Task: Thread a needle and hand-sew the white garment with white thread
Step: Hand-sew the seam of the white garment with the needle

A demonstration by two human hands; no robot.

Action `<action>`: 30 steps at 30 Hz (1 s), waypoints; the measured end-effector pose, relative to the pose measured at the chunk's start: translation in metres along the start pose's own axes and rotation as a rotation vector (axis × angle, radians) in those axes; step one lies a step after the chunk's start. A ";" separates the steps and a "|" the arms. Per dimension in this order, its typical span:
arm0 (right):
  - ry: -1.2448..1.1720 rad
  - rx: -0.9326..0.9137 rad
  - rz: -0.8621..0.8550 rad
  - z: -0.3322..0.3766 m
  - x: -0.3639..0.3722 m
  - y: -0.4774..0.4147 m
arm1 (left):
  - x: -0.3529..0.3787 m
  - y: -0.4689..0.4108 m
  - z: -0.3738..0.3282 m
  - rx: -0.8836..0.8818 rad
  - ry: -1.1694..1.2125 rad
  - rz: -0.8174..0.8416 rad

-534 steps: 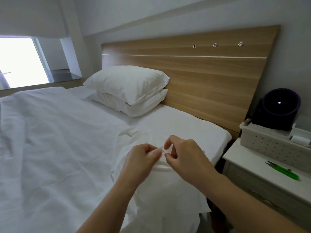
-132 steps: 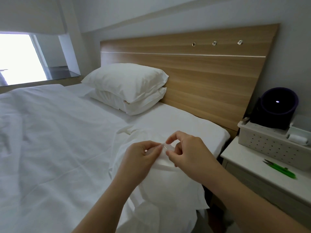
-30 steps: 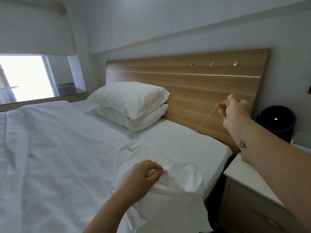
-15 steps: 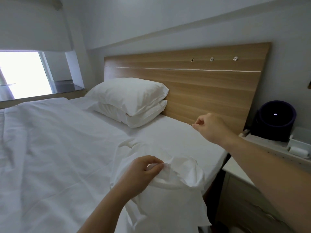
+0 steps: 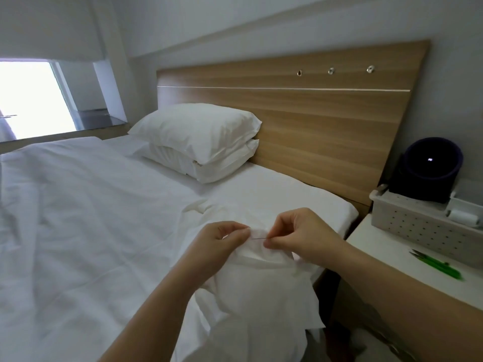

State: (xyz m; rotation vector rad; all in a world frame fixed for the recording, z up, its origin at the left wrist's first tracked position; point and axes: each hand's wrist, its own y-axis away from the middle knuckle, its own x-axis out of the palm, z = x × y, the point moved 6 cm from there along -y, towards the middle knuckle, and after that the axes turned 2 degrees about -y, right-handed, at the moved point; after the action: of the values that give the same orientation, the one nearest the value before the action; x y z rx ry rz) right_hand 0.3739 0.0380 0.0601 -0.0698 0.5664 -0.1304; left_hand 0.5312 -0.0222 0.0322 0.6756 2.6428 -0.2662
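Note:
The white garment (image 5: 261,288) lies bunched on the near right part of the bed, hanging over its edge. My left hand (image 5: 222,244) pinches a fold of the garment between thumb and forefinger. My right hand (image 5: 300,235) pinches a thin needle (image 5: 259,238) just to the right of that fold, with the tip pointing left at the cloth. The white thread cannot be made out against the fabric.
Two stacked white pillows (image 5: 201,142) lean against the wooden headboard (image 5: 326,121). To the right a white nightstand (image 5: 407,262) bears a perforated white basket (image 5: 418,223), a dark round device (image 5: 431,165), a white thread spool (image 5: 464,218) and green snips (image 5: 439,266).
My right hand, which had been raised far to the right pulling the thread taut, has come back down to the garment and now holds the needle at the fold. The left hand kept its pinch.

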 end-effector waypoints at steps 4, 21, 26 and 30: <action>0.002 -0.009 0.099 0.000 -0.015 -0.004 | -0.001 0.003 -0.001 0.036 -0.027 0.065; 0.292 -0.212 0.263 0.014 -0.023 -0.018 | 0.003 0.010 -0.017 0.180 -0.072 0.052; 0.409 -0.246 0.268 0.013 -0.018 -0.020 | 0.002 0.011 -0.015 0.173 -0.068 0.053; 0.411 -0.262 0.244 0.014 -0.019 -0.020 | 0.003 0.011 -0.015 0.170 -0.066 0.061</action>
State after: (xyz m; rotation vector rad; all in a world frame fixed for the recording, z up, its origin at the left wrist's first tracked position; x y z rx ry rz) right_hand 0.3635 0.0215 0.0843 -0.2313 0.9955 0.1725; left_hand 0.5296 -0.0073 0.0435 0.7859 2.5524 -0.4918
